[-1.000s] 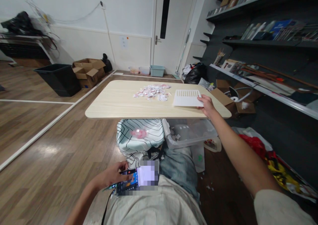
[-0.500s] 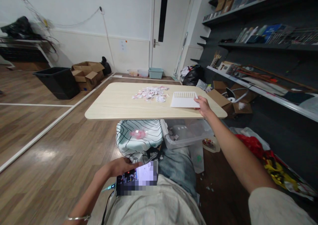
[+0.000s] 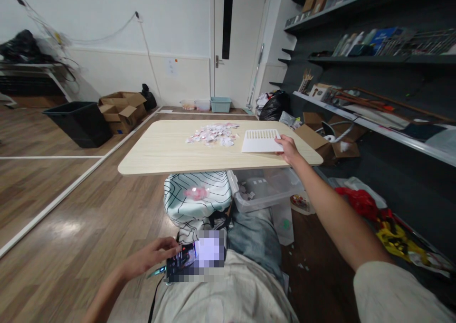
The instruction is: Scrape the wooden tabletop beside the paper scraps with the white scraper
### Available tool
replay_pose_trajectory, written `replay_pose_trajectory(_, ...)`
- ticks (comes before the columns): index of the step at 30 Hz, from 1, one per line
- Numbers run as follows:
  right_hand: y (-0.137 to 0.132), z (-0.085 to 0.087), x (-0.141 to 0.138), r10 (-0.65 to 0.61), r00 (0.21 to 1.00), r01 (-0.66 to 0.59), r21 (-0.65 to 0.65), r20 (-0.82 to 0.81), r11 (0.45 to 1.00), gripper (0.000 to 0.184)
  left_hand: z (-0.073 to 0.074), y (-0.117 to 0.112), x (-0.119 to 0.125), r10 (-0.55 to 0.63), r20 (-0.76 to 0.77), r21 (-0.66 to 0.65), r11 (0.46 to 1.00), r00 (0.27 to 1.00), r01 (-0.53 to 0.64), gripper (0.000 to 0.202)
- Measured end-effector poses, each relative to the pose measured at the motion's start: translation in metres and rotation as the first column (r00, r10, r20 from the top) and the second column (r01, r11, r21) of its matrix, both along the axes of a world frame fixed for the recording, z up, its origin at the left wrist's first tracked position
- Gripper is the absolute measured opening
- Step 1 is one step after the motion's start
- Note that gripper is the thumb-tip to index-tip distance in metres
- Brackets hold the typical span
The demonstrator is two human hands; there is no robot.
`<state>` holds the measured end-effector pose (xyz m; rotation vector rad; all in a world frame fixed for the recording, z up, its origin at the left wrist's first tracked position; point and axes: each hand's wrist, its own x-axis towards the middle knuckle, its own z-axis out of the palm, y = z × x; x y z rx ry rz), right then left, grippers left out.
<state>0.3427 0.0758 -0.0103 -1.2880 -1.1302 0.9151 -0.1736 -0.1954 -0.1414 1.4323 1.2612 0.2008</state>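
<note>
My right hand (image 3: 288, 148) pinches the right edge of a white card with a row of slots along its far side (image 3: 260, 142). The card is above the right part of a pale wooden tabletop (image 3: 160, 154). Left of it on the table lies a heap of small white and pinkish paper-like pieces (image 3: 212, 134). My left hand (image 3: 160, 251) rests at the left edge of a lit phone (image 3: 188, 256) on my lap, fingers stretched out and not wrapped around it. A cable runs from the phone's left side.
Below the table are a patterned cloth-covered seat (image 3: 178, 204) with a pink bundle (image 3: 196, 193) and a clear plastic bin (image 3: 256, 202). Dark shelves (image 3: 370, 59) line the right wall. A black waste bin (image 3: 80, 128) and cardboard boxes (image 3: 123, 116) stand at left.
My left hand has slid left, off the phone's upper part to its left edge. My right hand still holds the slotted card in nearly the same place. The view has shifted slightly.
</note>
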Motion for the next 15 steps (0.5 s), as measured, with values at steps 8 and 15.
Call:
replay_pose_trajectory(8,0.004,-0.004,0.004,0.009,1.0,-0.009,0.005,0.024,1.0,0.031,-0.035,0.004,0.003,-0.027,-0.041,0.099,0.995,0.999,0.031,0.066)
replay_pose_trajectory(15,0.003,-0.003,0.002,0.0,1.0,0.0,-0.008,-0.01,1.0,0.029,-0.034,0.016,0.028,-0.057,-0.25,0.184,0.977,0.967,0.105,0.063)
